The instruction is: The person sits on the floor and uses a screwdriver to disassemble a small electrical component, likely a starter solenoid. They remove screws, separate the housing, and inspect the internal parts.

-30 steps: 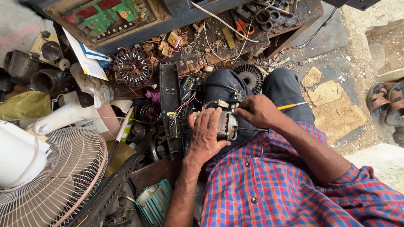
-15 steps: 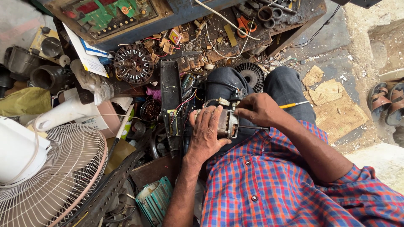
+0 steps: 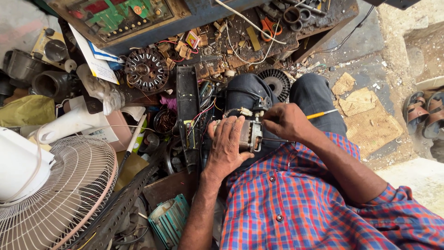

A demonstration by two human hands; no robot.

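One small grey metal electric motor [image 3: 249, 134] on your lap, clasped by your left hand [image 3: 226, 146]; at its 2 o'clock, your right hand [image 3: 286, 122] grips a yellow-handled screwdriver [image 3: 321, 113].

A small metal electric motor [image 3: 247, 134] lies on the lap, white wire-guard fan [image 3: 60, 194] far left, sandals [image 3: 423, 113] seemingly far right.
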